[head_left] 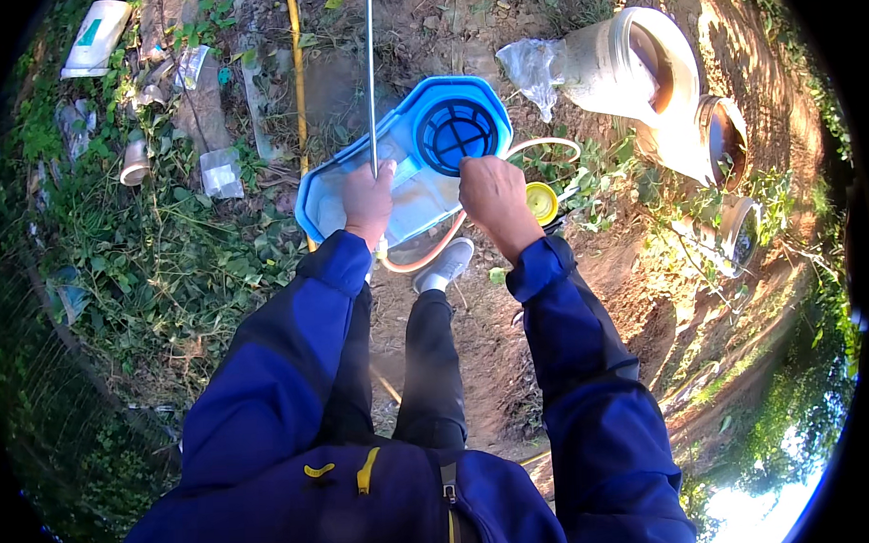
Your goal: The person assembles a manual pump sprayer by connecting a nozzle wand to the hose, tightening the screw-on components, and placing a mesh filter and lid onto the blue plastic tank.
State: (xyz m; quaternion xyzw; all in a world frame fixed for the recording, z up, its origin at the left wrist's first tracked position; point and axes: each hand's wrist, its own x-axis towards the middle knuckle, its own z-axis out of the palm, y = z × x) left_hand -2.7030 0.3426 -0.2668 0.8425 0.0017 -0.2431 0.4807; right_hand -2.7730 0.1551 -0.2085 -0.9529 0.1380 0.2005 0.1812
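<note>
A blue backpack sprayer tank (345, 184) sits on the ground in front of my feet, its filler mouth at the right end. In that round mouth sits a black strainer basket (456, 135) with a cross-shaped frame. My left hand (366, 201) is wrapped round the metal spray wand (371, 92), which stands over the tank. My right hand (495, 200) is closed at the strainer's near right edge; its fingertips are hidden from view, and they appear to pinch the rim. A yellow cap (541, 203) lies just right of my right wrist. A pale hose (434, 253) curves under the tank.
Large pale jars (628, 68) lie tipped over at the upper right, beside a crumpled plastic bag (531, 72). A yellow pole (299, 75) runs behind the tank. Leafy weeds (156, 252) with scattered litter cover the left. Bare soil (512, 307) lies around my shoes.
</note>
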